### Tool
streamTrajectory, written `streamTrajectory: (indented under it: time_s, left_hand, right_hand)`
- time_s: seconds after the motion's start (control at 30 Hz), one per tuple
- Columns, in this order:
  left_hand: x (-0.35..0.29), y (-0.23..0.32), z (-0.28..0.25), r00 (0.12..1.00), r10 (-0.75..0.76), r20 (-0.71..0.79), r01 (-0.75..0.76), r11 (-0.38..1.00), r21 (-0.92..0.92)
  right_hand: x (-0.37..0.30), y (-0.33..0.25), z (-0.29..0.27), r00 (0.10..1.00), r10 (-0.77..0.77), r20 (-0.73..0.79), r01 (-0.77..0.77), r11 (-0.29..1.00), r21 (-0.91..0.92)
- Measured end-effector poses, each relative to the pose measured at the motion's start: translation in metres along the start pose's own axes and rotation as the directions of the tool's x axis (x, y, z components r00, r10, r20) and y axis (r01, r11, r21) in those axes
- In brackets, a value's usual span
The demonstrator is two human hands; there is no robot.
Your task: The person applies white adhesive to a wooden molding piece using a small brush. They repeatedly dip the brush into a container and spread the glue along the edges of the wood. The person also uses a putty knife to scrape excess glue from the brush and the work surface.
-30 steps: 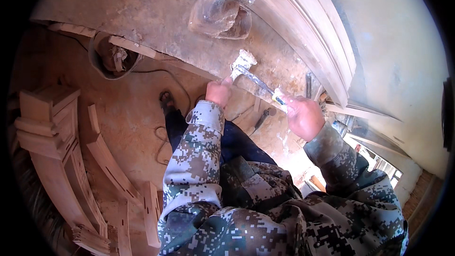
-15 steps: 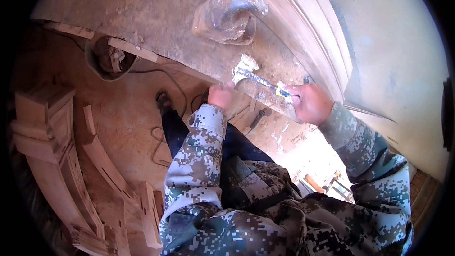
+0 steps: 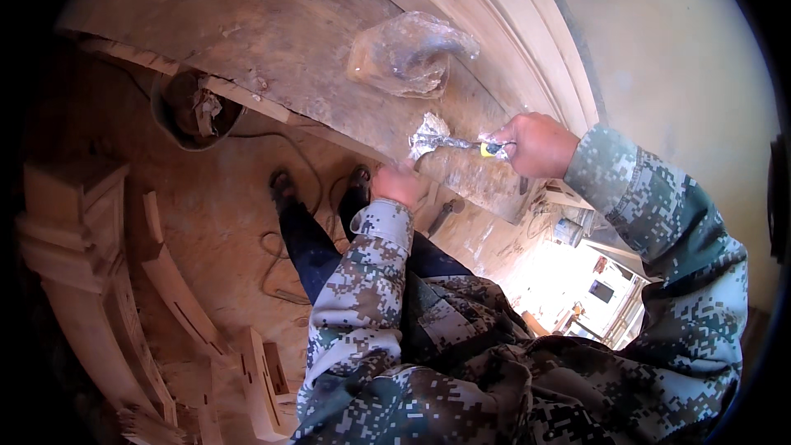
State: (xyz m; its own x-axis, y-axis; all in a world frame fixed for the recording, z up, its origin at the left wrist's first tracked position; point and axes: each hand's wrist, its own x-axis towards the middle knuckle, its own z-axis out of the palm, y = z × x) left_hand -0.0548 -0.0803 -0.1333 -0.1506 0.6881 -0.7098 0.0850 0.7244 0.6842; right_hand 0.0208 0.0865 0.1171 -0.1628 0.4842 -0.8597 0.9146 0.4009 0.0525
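1. On my feed, the right hand [image 3: 540,147] has its fingers wrapped around the yellow-and-black handle of the scraper [image 3: 461,142], elbow out wide, probably to bring the shank in sideways.
2. The scraper's far end is in the white paste [image 3: 432,125], near the front edge of the bench [image 3: 247,16].
3. I see the left hand [image 3: 395,184] curled just below the paste, perhaps steadying whatever carries it; the fingertips are obscured, so I can't tell their grip.
4. Beyond lies a crumpled plastic bag [image 3: 400,58], seemingly within reach; curved wood strips [image 3: 494,33] line the back, apparently out of the scraper's way.
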Motion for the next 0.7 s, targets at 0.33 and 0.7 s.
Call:
streamTrajectory:
  time_s: [0.33, 0.7]
  left_hand:
    - [-0.006, 0.003, -0.011, 0.988, -0.08, 0.134, 0.088, 0.995, -0.053]
    - [0.015, -0.023, 0.001, 0.985, -0.095, 0.147, 0.145, 0.913, -0.381]
  right_hand:
    - [0.005, 0.004, 0.023, 0.948, 0.245, 0.202, -0.314, 0.821, 0.477]
    - [-0.047, 0.036, 0.082, 0.913, -0.089, -0.398, 0.289, 0.831, 0.476]
